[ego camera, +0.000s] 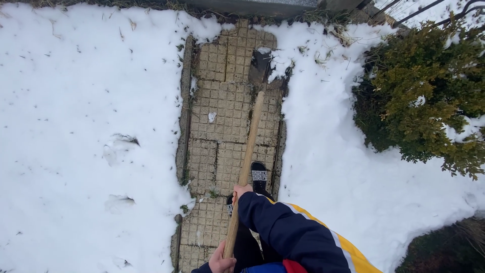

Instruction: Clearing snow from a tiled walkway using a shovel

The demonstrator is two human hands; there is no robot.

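A person stands on a narrow paved path point(222, 116) of small square tiles, seen from above, with deep snow point(86, 141) on both sides. Both hands hold a long wooden handle point(247, 156) that slants away from the body toward the far end of the path. The right hand point(241, 191), coming out of a dark blue sleeve point(288, 227) with yellow and white stripes, has its grip wrapped around the handle about midway along. The left hand point(221, 260), at the bottom edge of the view, has its grip closed around the near end.

The far end of the handle meets a dark shovel blade point(260, 65), which rests on the tiles just beside a bank of snow that overhangs the right edge of the path. A small lump of snow point(211, 117) lies on the cleared tiles. One dark shoe point(259, 177) with a patterned band shows just behind the handle. A green shrub point(429, 91), dusted with snow, stands to the right, well apart from the blade.

The tiles look damp and uneven, so a foot could slip while pushing. The blade edge could also catch in a joint between tiles and jolt the handle in the hands.
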